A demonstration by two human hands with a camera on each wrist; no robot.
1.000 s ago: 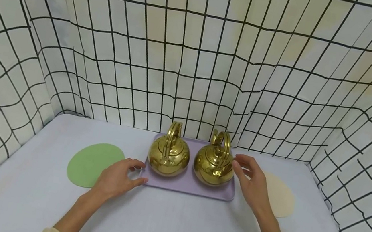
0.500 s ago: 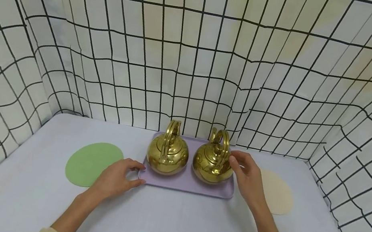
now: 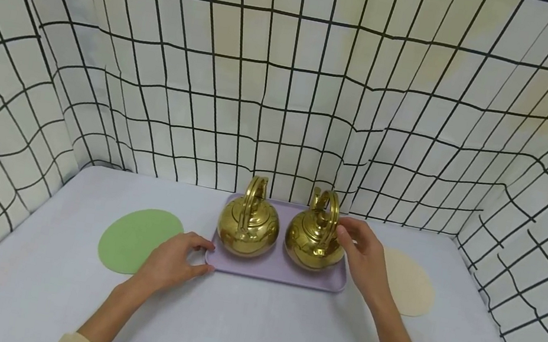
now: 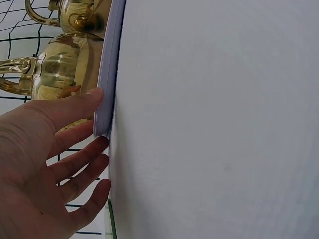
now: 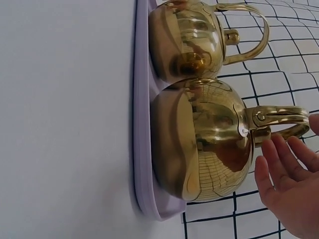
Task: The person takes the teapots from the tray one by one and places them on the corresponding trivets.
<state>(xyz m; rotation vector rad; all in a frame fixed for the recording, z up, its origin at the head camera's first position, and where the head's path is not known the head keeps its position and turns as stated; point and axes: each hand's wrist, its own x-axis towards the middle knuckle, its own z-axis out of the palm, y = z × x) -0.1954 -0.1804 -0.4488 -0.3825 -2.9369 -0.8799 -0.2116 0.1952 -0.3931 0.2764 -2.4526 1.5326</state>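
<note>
Two brass kettles stand on a lilac tray (image 3: 269,272), the left kettle (image 3: 247,232) and the right kettle (image 3: 313,246), each with an arched handle. At the tray's front left corner my left hand (image 3: 173,263) holds on, its thumb against the front rim and forefinger at the end; the other fingers are spread, as the left wrist view shows. My right hand (image 3: 365,257) is at the right kettle's handle (image 5: 279,114), thumb near the arch. Its fingers (image 5: 284,159) are nearly straight and not wrapped round the handle; contact is unclear.
On the white table a green round mat (image 3: 139,239) lies at the left, partly behind my left hand. A cream round mat (image 3: 409,285) lies at the right beside my right forearm. Black-gridded white cloth walls (image 3: 286,95) rise behind and at both sides.
My right hand has moved left and slightly up, closer to the right kettle's handle. The left hand stays at the tray's corner, and the kettles stand where they were.
</note>
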